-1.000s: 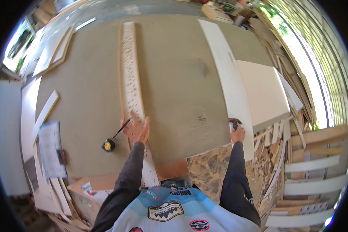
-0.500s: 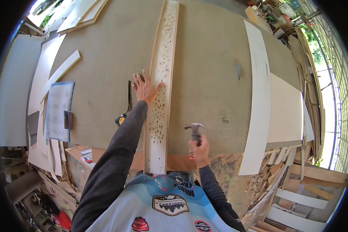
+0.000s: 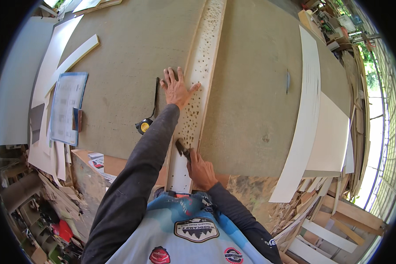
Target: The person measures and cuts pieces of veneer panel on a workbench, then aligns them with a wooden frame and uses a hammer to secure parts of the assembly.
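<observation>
A long narrow white board [image 3: 178, 168] with raised wooden edges runs away from me over the brown tabletop. Many small brown specks cover it; whether they are holes or loose bits I cannot tell. My left hand [image 3: 177, 92] lies with fingers spread across the board's left edge, thumb on its white face. My right hand [image 3: 202, 171] is wrapped round the handle of a claw hammer [image 3: 181, 148]. The hammer's dark head is over the near part of the board; contact is hard to make out. Beside my left forearm sits a black and yellow tape measure [image 3: 144, 126].
On the left lie a blue-edged sheet in a clear sleeve [image 3: 69, 108] and a white strip [image 3: 72, 59]. A long white panel [image 3: 304, 119] rests on the right side of the tabletop [image 3: 246, 101]. Stacked offcuts [image 3: 339, 220] stand at the lower right.
My right hand has brought the hammer leftward, from above the bare tabletop to over the board. My left hand stays spread on the board while the whole view has shifted.
</observation>
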{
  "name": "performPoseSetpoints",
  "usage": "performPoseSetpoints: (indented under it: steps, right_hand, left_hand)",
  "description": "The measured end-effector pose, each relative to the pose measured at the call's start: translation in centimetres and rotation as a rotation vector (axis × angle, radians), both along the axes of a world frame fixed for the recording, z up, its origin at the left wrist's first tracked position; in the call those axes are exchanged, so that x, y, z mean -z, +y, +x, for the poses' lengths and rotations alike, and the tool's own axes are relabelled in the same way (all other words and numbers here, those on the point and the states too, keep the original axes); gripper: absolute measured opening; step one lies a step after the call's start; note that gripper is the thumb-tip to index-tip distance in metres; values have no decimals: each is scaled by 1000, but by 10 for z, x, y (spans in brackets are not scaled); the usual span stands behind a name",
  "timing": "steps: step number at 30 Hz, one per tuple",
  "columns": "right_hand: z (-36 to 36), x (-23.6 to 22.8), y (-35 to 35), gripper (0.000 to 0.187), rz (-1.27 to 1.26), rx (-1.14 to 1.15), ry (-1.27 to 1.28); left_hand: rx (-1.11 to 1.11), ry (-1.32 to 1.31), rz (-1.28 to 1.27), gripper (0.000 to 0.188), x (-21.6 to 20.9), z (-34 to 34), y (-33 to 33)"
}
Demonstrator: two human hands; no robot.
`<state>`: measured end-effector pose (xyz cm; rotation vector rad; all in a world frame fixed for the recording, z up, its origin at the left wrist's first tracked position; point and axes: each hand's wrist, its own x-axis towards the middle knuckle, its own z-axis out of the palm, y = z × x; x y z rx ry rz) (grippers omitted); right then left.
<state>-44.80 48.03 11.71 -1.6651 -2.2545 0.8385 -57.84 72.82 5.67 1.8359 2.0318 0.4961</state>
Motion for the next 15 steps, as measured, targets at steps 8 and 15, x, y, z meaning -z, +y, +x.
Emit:
performPoseSetpoints:
  steps: [8, 15]
  right_hand:
    - [-6, -52, 7, 46, 346, 168, 456]
    - [0, 7, -13, 42, 6, 159, 258]
  left_hand:
    - [-21, -12, 32, 102, 4, -4, 2]
    - [-18, 0, 5, 98, -3, -1, 2]
